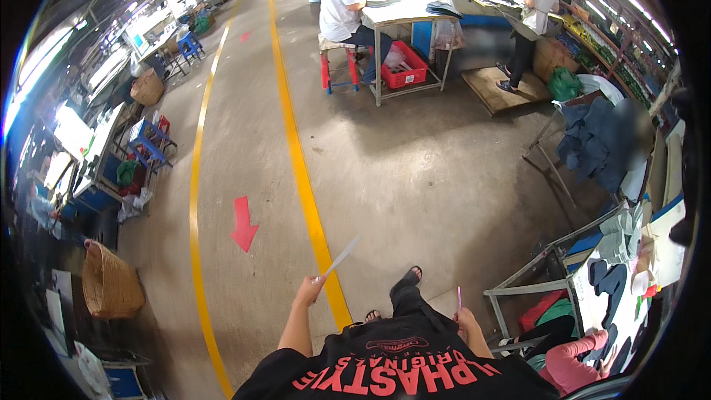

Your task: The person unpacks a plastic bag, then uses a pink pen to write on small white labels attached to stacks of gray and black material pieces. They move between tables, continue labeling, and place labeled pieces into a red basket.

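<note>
In the head view, the left hand (309, 290) was raised in front of the body, and its fingers were closed on the lower end of a thin white strip (339, 258). The strip went up and to the right from the grip, over the yellow floor line (300, 170). It looked flat, narrow and very light, maybe paper or thin plastic, although the picture was too small to say which. It kept a nearly straight line past the fingers, so I judged it to be a little stiff, but it would probably bend or crease under a hard pinch. A light pinch near one end, as here, seemed enough; a grip nearer the middle would hold it more steady.

The right hand (466, 320) was lower, close beside the body, and it was closed around the bottom of a thin pink stick (459, 298), perhaps a pen or marker. The stick stood almost upright above the fist. It appeared stiff, light and smooth, so it could slip if the grip was loose.

Below both hands were the person's black shirt (400, 370) and sandalled feet (407, 278) on the concrete floor (415, 178). To the right of the right hand stood a metal-framed table (518, 289) with cut cloth pieces (611, 281), well apart from the grip. A woven basket (111, 281) stood far to the left of the left hand.
</note>
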The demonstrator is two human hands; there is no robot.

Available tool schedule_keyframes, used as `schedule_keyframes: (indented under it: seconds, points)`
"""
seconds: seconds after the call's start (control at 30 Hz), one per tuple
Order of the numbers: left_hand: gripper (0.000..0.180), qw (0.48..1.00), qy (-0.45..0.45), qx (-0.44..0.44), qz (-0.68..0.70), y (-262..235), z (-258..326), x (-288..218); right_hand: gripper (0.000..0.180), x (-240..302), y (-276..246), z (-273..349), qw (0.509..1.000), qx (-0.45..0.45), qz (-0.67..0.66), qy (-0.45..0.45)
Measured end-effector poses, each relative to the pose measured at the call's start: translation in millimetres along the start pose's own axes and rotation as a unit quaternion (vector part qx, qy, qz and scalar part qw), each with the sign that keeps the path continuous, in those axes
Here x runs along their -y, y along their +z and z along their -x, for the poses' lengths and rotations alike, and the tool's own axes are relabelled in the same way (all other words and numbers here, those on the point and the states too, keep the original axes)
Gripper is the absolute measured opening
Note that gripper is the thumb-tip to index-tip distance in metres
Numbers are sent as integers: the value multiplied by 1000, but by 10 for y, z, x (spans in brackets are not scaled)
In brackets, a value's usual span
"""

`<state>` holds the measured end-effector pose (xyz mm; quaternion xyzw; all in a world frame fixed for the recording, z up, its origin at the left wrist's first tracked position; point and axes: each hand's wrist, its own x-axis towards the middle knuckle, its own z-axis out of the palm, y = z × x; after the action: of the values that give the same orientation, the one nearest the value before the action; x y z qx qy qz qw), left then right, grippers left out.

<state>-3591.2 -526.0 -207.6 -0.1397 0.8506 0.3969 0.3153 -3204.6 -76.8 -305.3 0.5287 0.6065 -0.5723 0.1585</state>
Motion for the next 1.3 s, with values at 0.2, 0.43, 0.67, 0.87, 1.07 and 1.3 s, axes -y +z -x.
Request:
schedule_keyframes:
  seconds: [0.2,0.43,0.67,0.87,1.07,1.3]
  points:
    - [65,978,-105,79,160,595,-565,-893,27,879,16,-1137,998,56,33,-13]
    - [60,992,86,72,64,1026,-1457,-1523,37,1922,-318,-1372,987,-117,90,-59]
    - [69,956,80,203,-196,1957,-2374,-3002,34,1675,-692,-1624,964,-264,15,-9]
    - [79,885,182,264,-338,3225,-3231,-4932,33,1280,-553,-1362,922,-241,-110,283]
    - [84,778,453,235,-368,5238,-3326,-6949,49,1841,-899,-1261,803,-308,-440,259]
    - [65,756,390,463,-247,7583,-1324,-8246,41,2348,-2235,-1103,620,-519,-584,75]
